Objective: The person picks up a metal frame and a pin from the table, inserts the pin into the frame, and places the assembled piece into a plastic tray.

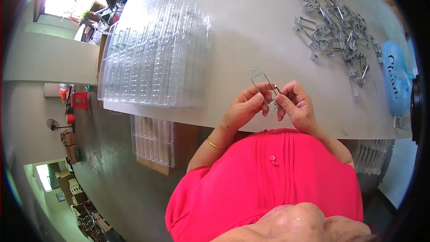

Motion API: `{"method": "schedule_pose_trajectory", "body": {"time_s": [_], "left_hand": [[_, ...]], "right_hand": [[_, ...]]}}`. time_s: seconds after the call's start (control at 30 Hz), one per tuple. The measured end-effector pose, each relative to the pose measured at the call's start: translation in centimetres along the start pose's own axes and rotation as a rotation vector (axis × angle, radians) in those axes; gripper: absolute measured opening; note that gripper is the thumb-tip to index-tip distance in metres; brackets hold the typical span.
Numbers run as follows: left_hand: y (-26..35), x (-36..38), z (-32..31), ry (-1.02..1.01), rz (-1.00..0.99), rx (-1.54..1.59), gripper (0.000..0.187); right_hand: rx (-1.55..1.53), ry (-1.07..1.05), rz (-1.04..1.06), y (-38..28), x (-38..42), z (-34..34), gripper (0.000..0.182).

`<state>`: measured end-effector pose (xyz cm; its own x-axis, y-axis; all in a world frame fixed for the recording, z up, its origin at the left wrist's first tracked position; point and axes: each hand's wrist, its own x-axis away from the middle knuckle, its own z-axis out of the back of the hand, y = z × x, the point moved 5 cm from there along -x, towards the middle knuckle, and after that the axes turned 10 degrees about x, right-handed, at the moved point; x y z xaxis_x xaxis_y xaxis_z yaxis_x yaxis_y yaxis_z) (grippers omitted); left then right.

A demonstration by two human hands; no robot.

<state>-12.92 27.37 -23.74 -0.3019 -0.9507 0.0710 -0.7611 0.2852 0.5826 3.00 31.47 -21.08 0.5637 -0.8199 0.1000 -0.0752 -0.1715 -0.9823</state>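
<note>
Between my two hands, above the table's near edge, is a small metal frame with two thin parallel rods and a pale plate at its far end. My left hand is closed on the frame's left side, thumb and fingers pinching near its lower end. My right hand pinches at the right of that lower end, where a silvery end piece shows between the fingertips. A short metal pin sticks up by the right fingers; how it joins the frame is hidden.
Stacked clear plastic trays stand on the table at left. A pile of similar metal frames lies at the back right, beside a blue "Clean" packet. More clear trays sit below the table's edge.
</note>
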Motion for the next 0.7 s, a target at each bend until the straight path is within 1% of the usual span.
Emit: {"method": "schedule_pose_trajectory", "body": {"time_s": [0.03, 0.1, 0.13, 0.2, 0.23, 0.3, 0.33, 0.4, 0.43, 0.47, 0.53, 0.63, 0.7], "left_hand": [[-0.3, 0.0, 0.3, 0.003, 0.002, 0.002, 0.041], [-0.1, -0.2, 0.4, -0.022, -0.092, -0.042, 0.042], [0.0, -0.3, 0.6, -0.020, -0.090, -0.040, 0.042], [1.6, -0.6, -0.5, -0.046, -0.120, -0.170, 0.033], [2.1, -0.5, -0.7, -0.043, -0.116, -0.167, 0.033], [2.6, -0.1, 0.5, 0.299, -0.002, -0.459, 0.028], [2.6, -0.3, 0.0, 0.303, 0.002, -0.457, 0.028], [4.1, -0.4, -1.3, 0.415, -0.205, -1.346, 0.030], [3.8, -0.4, -0.8, 0.397, -0.369, -1.539, 0.036], [3.4, -0.6, -0.4, 0.397, -0.366, -1.540, 0.036], [2.5, -1.1, -0.3, 0.368, -0.332, -1.842, 0.035], [1.5, -1.6, -0.1, 0.345, -0.338, -1.887, 0.038], [1.3, -1.5, -0.1, 0.349, -0.335, -1.864, 0.038]], "right_hand": [[-0.002, 0.000, -0.004, 0.0, 0.0, -0.1, 0.013], [-0.052, -0.032, -0.026, 0.0, -0.1, -0.5, 0.012], [-0.053, -0.030, -0.029, 0.2, -0.2, -0.4, 0.012], [0.020, -0.024, -0.031, 0.6, -0.3, -0.1, 0.013], [0.017, -0.023, -0.036, 0.9, -0.3, 0.1, 0.013], [0.179, 0.071, -0.024, 1.2, -0.4, 1.3, 0.013], [0.176, 0.071, -0.030, 1.3, -0.5, 1.8, 0.013], [0.206, 0.071, -0.047, 1.5, -0.5, 2.6, 0.014], [0.205, 0.076, -0.072, 1.5, -0.4, 2.9, 0.014], [0.203, 0.077, -0.074, 1.5, -0.4, 3.0, 0.014], [0.229, 0.062, -0.083, 1.7, -0.3, 3.5, 0.014], [0.264, 0.073, -0.105, 1.9, -0.1, 4.2, 0.014], [0.263, 0.086, -0.118, 2.1, 0.0, 4.7, 0.013]]}}
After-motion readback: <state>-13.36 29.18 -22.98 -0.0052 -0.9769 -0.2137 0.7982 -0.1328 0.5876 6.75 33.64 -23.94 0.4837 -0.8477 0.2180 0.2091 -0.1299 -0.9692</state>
